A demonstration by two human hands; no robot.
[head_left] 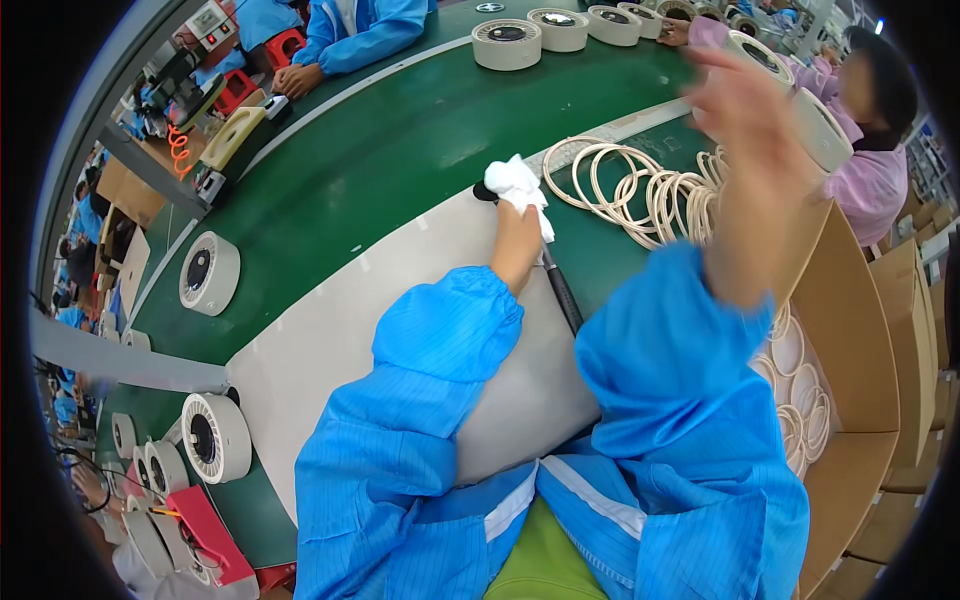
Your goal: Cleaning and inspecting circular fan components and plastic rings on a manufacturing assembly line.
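My left hand (516,240) is closed on a crumpled white cloth (514,184) at the far edge of the grey mat (530,400). A small black round thing (484,191) shows beside the cloth. Just right of that wrist lies a tool with a black handle (563,298), its metal shaft running up toward the cloth. My right hand (752,115) is raised at the upper right, in front of a white round housing, and motion blurs its fingers. Below and left of it, a heap of cream-coloured rings (655,195) lies on the green work surface.
An open cardboard box (865,340) with more rings (800,400) stands at my right. White round housings (506,45) line the green conveyor (400,215), others (215,437) sit at left. A grey metal bar (130,357) juts in from the left. Co-workers sit across and at right.
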